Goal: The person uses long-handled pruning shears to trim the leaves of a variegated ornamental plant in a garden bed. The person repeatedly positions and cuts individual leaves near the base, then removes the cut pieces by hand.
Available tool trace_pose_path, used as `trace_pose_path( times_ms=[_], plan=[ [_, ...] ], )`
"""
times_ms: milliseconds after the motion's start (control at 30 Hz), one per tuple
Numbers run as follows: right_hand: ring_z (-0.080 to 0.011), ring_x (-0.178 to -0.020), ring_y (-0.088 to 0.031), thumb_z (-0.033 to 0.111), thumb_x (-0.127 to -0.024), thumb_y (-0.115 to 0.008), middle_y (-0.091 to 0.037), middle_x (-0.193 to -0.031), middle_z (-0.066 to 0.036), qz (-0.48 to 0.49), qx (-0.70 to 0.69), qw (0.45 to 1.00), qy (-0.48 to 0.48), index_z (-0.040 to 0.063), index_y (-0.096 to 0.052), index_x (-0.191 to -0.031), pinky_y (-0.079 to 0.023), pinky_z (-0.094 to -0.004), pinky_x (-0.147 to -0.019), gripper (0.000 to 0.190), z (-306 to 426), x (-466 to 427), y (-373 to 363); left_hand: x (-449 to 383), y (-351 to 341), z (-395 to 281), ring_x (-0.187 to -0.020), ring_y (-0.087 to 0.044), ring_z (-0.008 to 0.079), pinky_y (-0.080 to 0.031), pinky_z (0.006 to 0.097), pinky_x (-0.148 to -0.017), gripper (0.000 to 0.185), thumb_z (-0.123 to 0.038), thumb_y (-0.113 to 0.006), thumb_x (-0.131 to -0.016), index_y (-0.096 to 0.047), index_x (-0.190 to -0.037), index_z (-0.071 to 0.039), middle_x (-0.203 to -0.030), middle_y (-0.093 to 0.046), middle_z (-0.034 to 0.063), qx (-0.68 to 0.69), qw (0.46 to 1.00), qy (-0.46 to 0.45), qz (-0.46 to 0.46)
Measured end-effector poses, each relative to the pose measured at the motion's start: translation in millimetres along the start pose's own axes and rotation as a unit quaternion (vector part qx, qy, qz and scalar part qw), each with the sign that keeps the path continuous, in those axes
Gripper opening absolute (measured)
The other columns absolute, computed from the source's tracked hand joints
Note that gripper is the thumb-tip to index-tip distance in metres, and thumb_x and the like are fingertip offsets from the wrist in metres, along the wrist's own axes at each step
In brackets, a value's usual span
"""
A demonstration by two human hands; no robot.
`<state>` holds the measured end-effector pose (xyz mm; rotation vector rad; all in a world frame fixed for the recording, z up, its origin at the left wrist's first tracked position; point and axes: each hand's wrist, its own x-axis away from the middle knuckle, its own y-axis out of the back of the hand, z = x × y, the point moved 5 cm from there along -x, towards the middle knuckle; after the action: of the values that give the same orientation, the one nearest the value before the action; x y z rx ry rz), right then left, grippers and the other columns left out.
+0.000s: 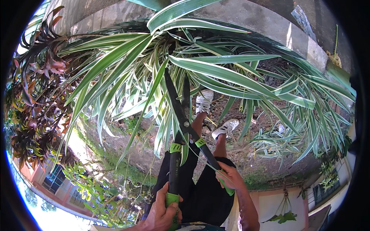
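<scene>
A pair of hedge shears (185, 122) with black blades and green-and-black handles points away from me. My left hand (164, 209) grips the green end of one handle. Around the other handle my right hand (228, 174) is closed, near its green grip. The blades stand apart, their tips in among the leaves of a variegated, strap-leaved plant (138, 57). Long white-edged green leaves (225, 72) arch over the tips and partly hide them. One narrow leaf hangs down across the shears near the pivot.
A concrete kerb (254, 14) curves behind the plant. More striped-leaf clumps (312, 115) grow at right, and a dark reddish-leaved shrub (43, 86) at left. My white shoes (227, 128) stand on littered soil (214, 114). A plastic wrapper (303, 21) lies beyond the kerb.
</scene>
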<state>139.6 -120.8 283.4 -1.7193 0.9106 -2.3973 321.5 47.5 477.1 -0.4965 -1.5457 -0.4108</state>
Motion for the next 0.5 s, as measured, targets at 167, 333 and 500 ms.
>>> trace_pose_path(
  times_ms=[167, 333, 500],
  plan=[
    [-0.0124, -0.046, -0.056, 0.018, -0.104, -0.054, -0.065, -0.077, -0.007, -0.036, -0.003, 0.998, 0.057, 0.005, -0.052, -0.151, -0.046, -0.0272, -0.045, 0.048, -23.2, -30.4, 18.9, -20.7, -11.5, -17.8, -0.076, -0.067, 0.0214, -0.060, 0.0383, -0.067, 0.080, 0.002, -0.041, -0.102, 0.009, -0.165, -0.005, -0.138, -0.052, 0.0196, 0.032, 0.998, -0.031, 0.039],
    [-0.0088, -0.063, -0.058, 0.012, -0.104, -0.056, -0.065, -0.083, -0.003, -0.026, -0.030, 0.999, 0.010, 0.006, -0.055, -0.149, -0.049, -0.0268, -0.058, 0.046, -10.7, -54.8, 25.9, -30.2, -16.0, -43.0, -0.081, -0.068, 0.0207, -0.061, 0.0377, -0.069, 0.082, 0.000, -0.043, -0.103, 0.010, -0.165, -0.004, -0.145, -0.049, 0.0201, 0.052, 0.995, -0.079, 0.040],
    [-0.0143, -0.047, -0.054, 0.015, -0.104, -0.057, -0.061, -0.075, -0.006, -0.028, -0.039, 0.999, -0.003, 0.008, -0.053, -0.150, -0.044, -0.0282, -0.041, 0.047, 11.5, -57.1, 29.0, -56.1, -17.0, -35.1, -0.080, -0.067, 0.0193, -0.061, 0.0370, -0.069, 0.080, -0.001, -0.044, -0.103, 0.008, -0.164, -0.001, -0.143, -0.050, 0.0181, 0.038, 0.995, -0.077, 0.042]
  ],
)
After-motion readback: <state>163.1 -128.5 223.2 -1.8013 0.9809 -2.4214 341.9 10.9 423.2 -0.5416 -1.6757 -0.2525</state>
